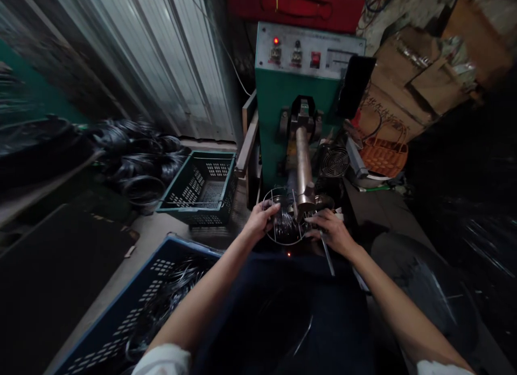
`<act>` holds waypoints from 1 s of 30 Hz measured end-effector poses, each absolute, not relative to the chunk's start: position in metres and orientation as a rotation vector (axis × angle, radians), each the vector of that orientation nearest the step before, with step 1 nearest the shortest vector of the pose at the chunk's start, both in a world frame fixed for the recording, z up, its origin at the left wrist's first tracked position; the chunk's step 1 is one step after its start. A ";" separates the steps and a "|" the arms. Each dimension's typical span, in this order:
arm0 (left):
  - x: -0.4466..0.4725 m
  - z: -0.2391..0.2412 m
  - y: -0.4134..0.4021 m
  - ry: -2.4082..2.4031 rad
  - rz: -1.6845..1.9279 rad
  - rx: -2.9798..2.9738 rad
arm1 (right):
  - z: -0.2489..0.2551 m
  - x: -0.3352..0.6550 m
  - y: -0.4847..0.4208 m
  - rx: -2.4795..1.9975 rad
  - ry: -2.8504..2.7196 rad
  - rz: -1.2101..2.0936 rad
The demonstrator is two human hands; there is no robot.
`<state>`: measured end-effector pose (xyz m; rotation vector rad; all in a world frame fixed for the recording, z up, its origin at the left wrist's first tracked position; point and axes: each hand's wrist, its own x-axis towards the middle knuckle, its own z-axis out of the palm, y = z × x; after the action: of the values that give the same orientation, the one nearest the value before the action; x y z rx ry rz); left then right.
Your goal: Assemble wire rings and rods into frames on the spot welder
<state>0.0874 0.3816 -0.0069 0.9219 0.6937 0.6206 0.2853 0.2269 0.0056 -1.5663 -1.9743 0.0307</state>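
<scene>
A round wire guard [283, 224] sits under the copper-coloured arm [302, 159] of a green welding machine [299, 95]. My left hand [260, 220] grips the guard's left rim, fingers curled round the wire. On the guard's right side rests my right hand [329, 230], its fingers closed on the wire next to the electrode. A thin metal rod [326, 254] lies just under my right hand, slanting toward me.
A blue crate [121, 310] with wire parts stands at my lower left; a green crate [202, 186] sits beyond it. Black rings [137, 154] pile at the left. Cardboard boxes [416, 84] and a small fan [334, 160] are at the right.
</scene>
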 end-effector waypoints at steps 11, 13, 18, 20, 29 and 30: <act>0.107 -0.013 0.423 0.617 0.623 0.951 | 0.005 0.292 0.261 -1.516 -1.852 0.028; 0.108 -0.016 0.426 0.613 0.623 0.953 | 0.006 0.293 0.264 -1.492 -1.851 0.016; 0.113 -0.025 0.428 0.608 0.630 0.952 | 0.010 0.292 0.267 -1.482 -1.845 0.051; 0.110 -0.028 0.427 0.613 0.643 0.954 | 0.017 0.290 0.263 -1.523 -1.781 0.061; 0.046 -0.051 0.419 0.806 0.712 1.026 | 0.001 0.281 0.160 -1.781 -1.281 0.368; 0.043 -0.055 0.417 0.838 0.704 1.043 | -0.011 0.280 0.144 -1.814 -1.229 0.385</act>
<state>0.0425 0.4174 -0.0555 1.0427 0.8379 0.7042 0.2801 0.1442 -0.0108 -1.8137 -1.2288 0.3852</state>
